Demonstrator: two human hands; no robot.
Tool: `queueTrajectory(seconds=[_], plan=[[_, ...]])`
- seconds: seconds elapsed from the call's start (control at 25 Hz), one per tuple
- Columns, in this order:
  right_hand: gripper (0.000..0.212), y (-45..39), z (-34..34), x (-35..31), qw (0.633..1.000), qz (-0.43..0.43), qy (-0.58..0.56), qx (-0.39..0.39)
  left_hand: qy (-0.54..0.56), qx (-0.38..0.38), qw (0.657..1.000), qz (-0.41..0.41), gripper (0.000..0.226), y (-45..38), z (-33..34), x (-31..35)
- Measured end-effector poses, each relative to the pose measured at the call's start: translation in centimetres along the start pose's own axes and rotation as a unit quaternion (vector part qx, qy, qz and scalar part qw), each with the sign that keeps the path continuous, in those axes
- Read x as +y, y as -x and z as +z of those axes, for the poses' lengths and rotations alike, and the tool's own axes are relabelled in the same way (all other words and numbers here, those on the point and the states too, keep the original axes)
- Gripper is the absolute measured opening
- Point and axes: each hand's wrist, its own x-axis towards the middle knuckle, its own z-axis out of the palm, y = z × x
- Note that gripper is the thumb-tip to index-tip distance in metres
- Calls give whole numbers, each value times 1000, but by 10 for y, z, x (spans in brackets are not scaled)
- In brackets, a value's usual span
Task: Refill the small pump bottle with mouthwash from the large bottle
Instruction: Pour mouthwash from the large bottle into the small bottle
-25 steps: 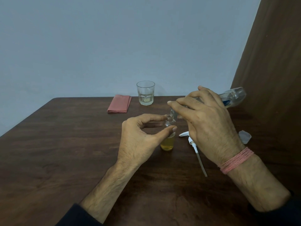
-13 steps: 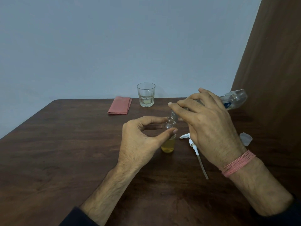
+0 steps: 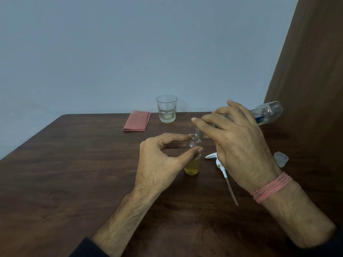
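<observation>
The small clear bottle (image 3: 193, 165) stands upright on the dark wooden table (image 3: 74, 173), its lower part holding yellow liquid and its neck uncapped. My left hand (image 3: 163, 164) pinches its upper part between thumb and fingers. My right hand (image 3: 235, 143) grips the large clear bottle (image 3: 269, 112), tipped nearly flat with its mouth right above the small bottle's neck. The white pump head with its long tube (image 3: 222, 171) lies on the table just right of the small bottle.
A drinking glass (image 3: 166, 109) with a little liquid stands at the table's far edge, a folded pink cloth (image 3: 137, 121) to its left. A small clear cap (image 3: 281, 158) lies at the right. A brown curtain (image 3: 311, 71) hangs on the right.
Both hands and both bottles hold almost the same pose; only the view shifts slightly. The liquid level in the small bottle shows no clear change.
</observation>
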Motion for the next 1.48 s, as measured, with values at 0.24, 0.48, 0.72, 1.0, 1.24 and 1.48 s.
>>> queueTrajectory(seconds=[0.24,0.48,0.72,1.0,1.24,1.48], plan=[[71,0,0,0,1000,4,-1,-7,2,-2,1000,-2,48,0,0,0],[69,0,1,0,1000,6,0,-3,-4,-14,1000,-9,46,0,-2,-1],[70,1,1,-1,1000,7,-6,6,2,-17,1000,-13,49,-1,-2,-2],[68,0,-1,-2,1000,4,-3,7,-5,-19,1000,-12,50,0,-2,-2],[68,0,-3,-2,1000,-1,-6,12,-7,-16,1000,-17,50,1,-1,-2],[63,1,-2,-1,1000,-6,-7,18,-2,-17,1000,-12,48,1,-1,-2]])
